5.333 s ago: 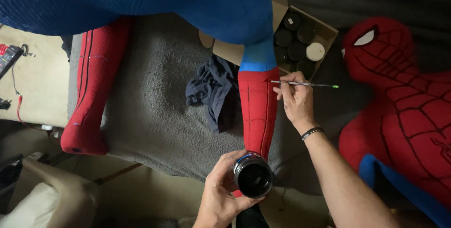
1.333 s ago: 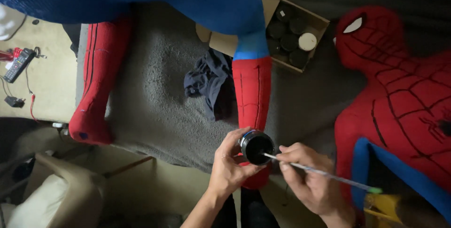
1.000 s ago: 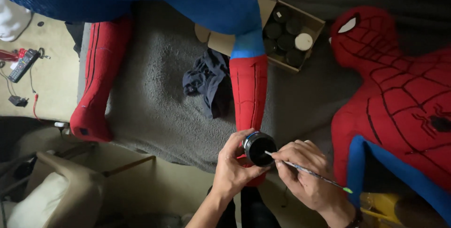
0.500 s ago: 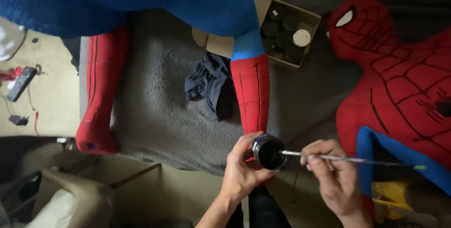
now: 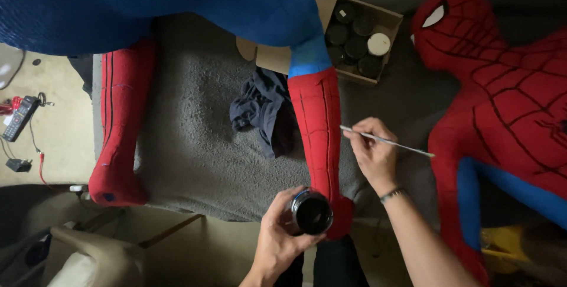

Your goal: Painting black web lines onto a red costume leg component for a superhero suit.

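1. My right hand (image 5: 373, 156) pinches a thin paintbrush (image 5: 387, 141) between thumb and the first fingers, pressed together on the handle near its front third. The bristle end points to 9 o'clock and sits at the right edge of the red boot (image 5: 322, 139) of the costume leg; I cannot tell whether it touches the fabric.
2. Brush long axis: runs from about 10 o'clock (tip) to 4 o'clock (green-tipped tail), nearly level, slightly dropping to the right.
3. Boot long axis: runs 12 to 6 o'clock, from the blue shin down to the toe at the edge of the grey blanket (image 5: 201, 145). The brush therefore meets the boot almost square on, from the 3 o'clock side.
4. My left hand (image 5: 277, 237) wraps a small round paint pot (image 5: 311, 213), fingers curled around the wall, thumb across the near side, open mouth turned toward me. The pot sits at 6 o'clock of the boot's middle, just beside the toe.
5. From the brush tip, the pot lies at about 7 o'clock, near but not touching. The right hand is the nearer one to the boot's painted lines; the left hand only holds the pot.
6. Other items: dark cloth (image 5: 263, 109) at 9 o'clock of the boot; cardboard box of pots (image 5: 360, 39) at 1 o'clock; second red suit (image 5: 502, 104) at 3 o'clock.
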